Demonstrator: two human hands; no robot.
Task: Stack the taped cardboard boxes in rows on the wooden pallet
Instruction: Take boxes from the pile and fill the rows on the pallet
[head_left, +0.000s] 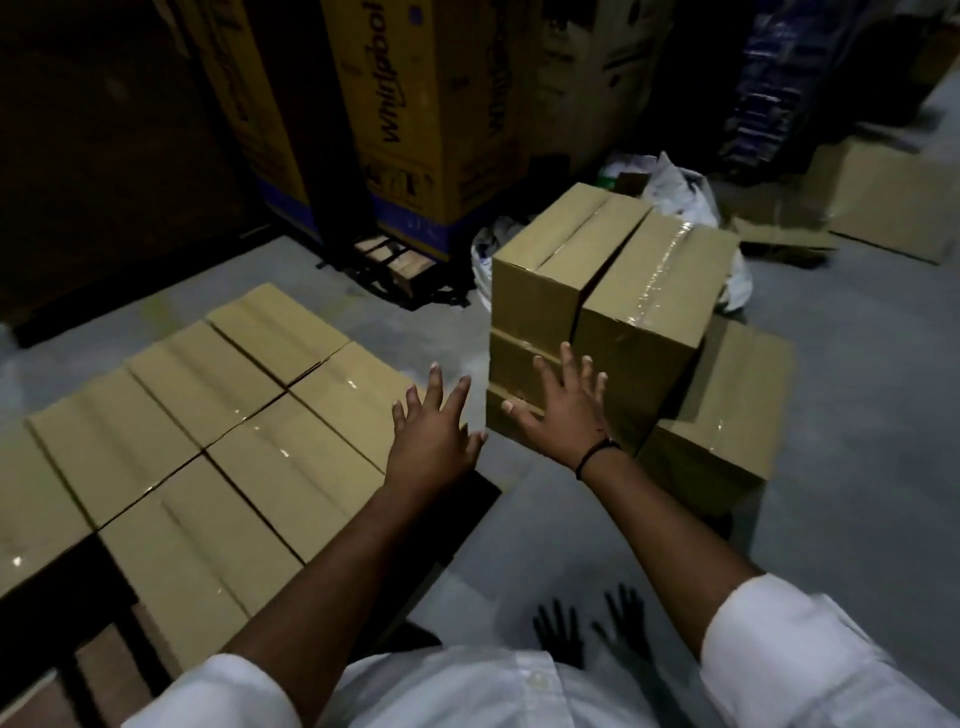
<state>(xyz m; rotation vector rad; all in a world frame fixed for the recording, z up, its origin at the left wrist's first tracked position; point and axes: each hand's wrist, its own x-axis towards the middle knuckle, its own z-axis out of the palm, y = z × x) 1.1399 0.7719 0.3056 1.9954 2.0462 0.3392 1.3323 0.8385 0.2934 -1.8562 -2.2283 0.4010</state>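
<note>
Left hand (434, 431) and right hand (563, 410) were spread, gripping nothing, reaching at box pile (550, 332) on floor (857, 415) beside part-filled pallet (96, 618). I judged best: palms clamp opposite sides of top box (649, 291), lift level

Warehouse: tall appliance cartons (410, 119), pallet (62, 639)

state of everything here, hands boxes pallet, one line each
left hand, open, fingers spread, holding nothing
right hand, open, spread in front of the floor stack, contact unclear
boxes on pallet, taped shut, side by side in two rows
floor stack, taped shut, top two boxes gapped apart
wooden pallet, partly covered, near corner bare
</note>
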